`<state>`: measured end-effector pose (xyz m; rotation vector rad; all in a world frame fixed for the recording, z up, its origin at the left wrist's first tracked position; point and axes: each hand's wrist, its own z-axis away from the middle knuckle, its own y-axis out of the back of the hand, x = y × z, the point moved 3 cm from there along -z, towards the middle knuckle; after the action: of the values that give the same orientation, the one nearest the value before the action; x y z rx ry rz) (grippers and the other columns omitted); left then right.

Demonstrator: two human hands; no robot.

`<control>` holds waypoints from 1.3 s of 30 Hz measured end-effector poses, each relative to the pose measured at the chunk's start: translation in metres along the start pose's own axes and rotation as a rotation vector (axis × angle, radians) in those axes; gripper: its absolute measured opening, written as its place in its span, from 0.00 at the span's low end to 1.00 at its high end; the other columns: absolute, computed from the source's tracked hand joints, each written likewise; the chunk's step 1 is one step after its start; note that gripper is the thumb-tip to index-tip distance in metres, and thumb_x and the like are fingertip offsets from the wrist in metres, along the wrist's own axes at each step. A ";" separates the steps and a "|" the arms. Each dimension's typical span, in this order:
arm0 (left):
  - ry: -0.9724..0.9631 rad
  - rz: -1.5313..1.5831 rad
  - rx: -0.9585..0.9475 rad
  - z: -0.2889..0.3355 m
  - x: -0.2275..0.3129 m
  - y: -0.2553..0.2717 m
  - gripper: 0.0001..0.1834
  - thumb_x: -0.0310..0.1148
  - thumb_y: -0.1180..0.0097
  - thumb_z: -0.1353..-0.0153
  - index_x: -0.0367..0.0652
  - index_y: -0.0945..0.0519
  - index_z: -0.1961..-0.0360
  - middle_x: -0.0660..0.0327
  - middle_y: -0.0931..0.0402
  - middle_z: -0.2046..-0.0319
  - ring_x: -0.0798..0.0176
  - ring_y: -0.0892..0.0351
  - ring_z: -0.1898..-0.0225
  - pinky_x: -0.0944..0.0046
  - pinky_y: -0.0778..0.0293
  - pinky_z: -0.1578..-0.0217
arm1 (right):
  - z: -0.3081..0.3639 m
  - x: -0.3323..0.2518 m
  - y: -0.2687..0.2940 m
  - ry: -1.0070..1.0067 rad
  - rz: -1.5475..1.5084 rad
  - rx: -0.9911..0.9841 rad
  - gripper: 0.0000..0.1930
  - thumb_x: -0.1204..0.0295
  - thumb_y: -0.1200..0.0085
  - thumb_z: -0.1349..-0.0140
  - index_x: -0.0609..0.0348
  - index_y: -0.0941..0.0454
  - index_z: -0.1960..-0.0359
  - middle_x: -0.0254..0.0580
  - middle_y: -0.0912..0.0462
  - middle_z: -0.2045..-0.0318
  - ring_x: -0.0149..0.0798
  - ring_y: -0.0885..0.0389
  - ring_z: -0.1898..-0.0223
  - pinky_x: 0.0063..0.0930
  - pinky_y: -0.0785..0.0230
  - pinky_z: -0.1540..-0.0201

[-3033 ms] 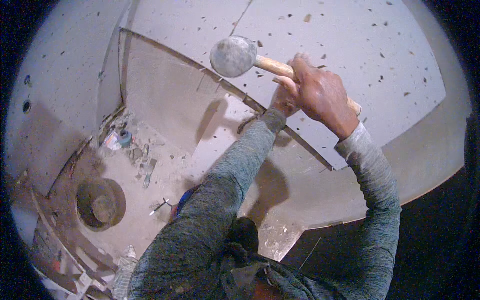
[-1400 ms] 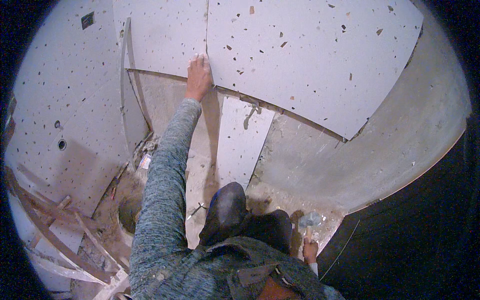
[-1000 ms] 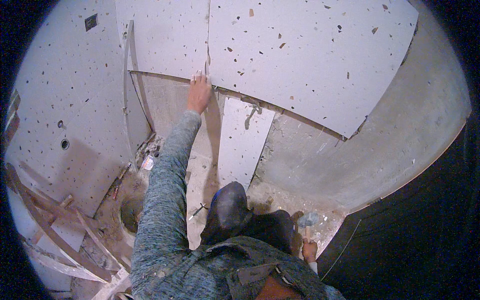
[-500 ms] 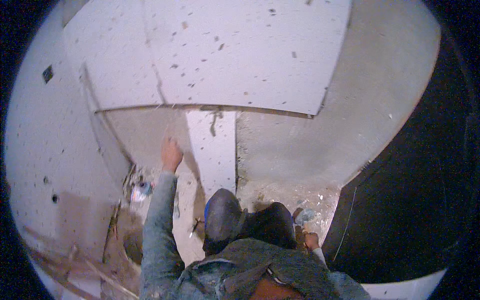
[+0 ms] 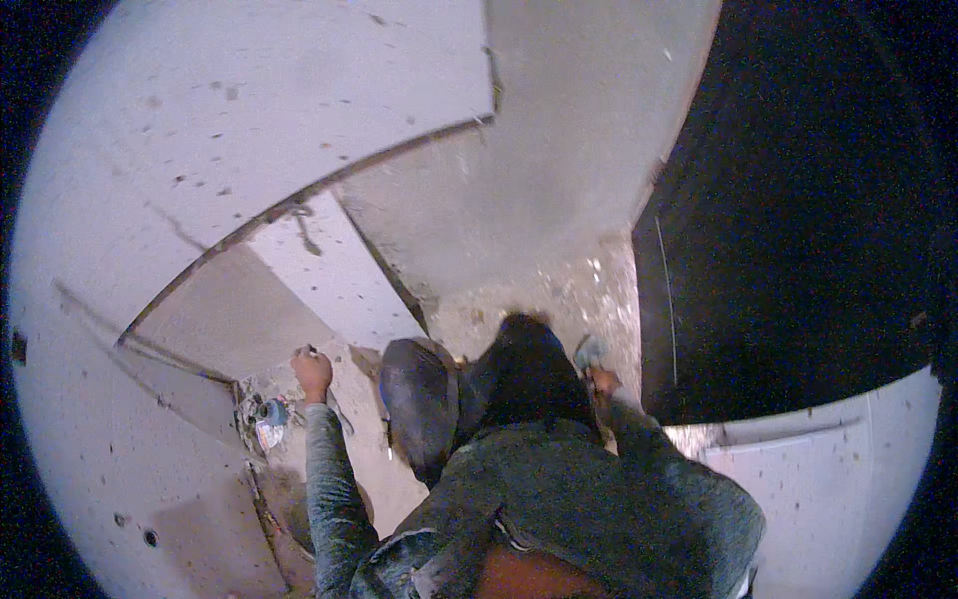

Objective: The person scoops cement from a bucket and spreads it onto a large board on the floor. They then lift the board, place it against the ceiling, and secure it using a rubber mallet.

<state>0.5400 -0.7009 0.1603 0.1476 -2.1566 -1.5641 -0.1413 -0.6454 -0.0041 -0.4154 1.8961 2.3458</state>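
My left hand [image 5: 312, 377] is closed and held out at the left, above the littered floor. A small dark tip shows at its fingers, too small to name. My right hand [image 5: 604, 381] is low beside my right knee, with its fingers curled. A grey-blue object [image 5: 589, 351] of unclear kind lies right at those fingers; whether it is gripped is hard to see. Ahead of my knees stands a narrow white strip of board [image 5: 324, 265] with a dark smear near its top. A large speckled white board [image 5: 329, 90] is above it.
A bare grey wall surface [image 5: 539, 150] lies right of the strip. A large black surface [image 5: 788, 230] fills the right side. A small labelled container [image 5: 269, 424] stands left of my left hand. White scraps litter the rough floor [image 5: 559, 285]. Another pale panel [image 5: 798, 489] is at lower right.
The view has turned to the right, so the boards now slant. My left hand has drawn back from in front of the grey wall. My right hand now appears closer to the grey-blue object.
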 end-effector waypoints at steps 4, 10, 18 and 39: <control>-0.048 -0.043 -0.032 0.007 -0.016 -0.027 0.20 0.33 0.44 0.45 0.35 0.22 0.51 0.39 0.27 0.49 0.38 0.33 0.42 0.49 0.37 0.40 | 0.005 -0.004 -0.013 -0.058 -0.041 0.003 0.17 0.61 0.49 0.42 0.60 0.25 0.56 0.56 0.21 0.62 0.54 0.19 0.66 0.48 0.26 0.61; -0.181 0.028 -0.157 0.010 -0.015 -0.063 0.23 0.35 0.42 0.44 0.37 0.23 0.47 0.37 0.28 0.46 0.36 0.34 0.40 0.48 0.39 0.37 | 0.024 0.004 -0.027 -0.187 -0.091 0.014 0.21 0.61 0.48 0.42 0.60 0.27 0.51 0.56 0.22 0.57 0.56 0.20 0.63 0.48 0.27 0.59; -0.145 0.043 -0.326 0.043 -0.009 -0.133 0.20 0.33 0.43 0.44 0.37 0.21 0.51 0.41 0.26 0.51 0.39 0.29 0.46 0.47 0.35 0.44 | 0.050 0.030 -0.058 -0.313 -0.034 0.007 0.26 0.61 0.47 0.42 0.61 0.29 0.44 0.57 0.24 0.50 0.57 0.21 0.58 0.48 0.28 0.55; -0.437 0.263 -0.590 0.148 0.068 -0.260 0.24 0.31 0.44 0.41 0.44 0.27 0.42 0.46 0.32 0.43 0.42 0.32 0.42 0.53 0.31 0.43 | -0.070 -0.100 -0.103 -0.317 -0.116 0.146 0.27 0.61 0.46 0.42 0.61 0.31 0.41 0.57 0.23 0.48 0.57 0.21 0.56 0.47 0.27 0.56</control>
<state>0.3683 -0.6855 -0.0940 -0.6931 -1.7919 -2.1247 -0.0102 -0.6814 -0.0878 -0.1257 1.8225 2.0404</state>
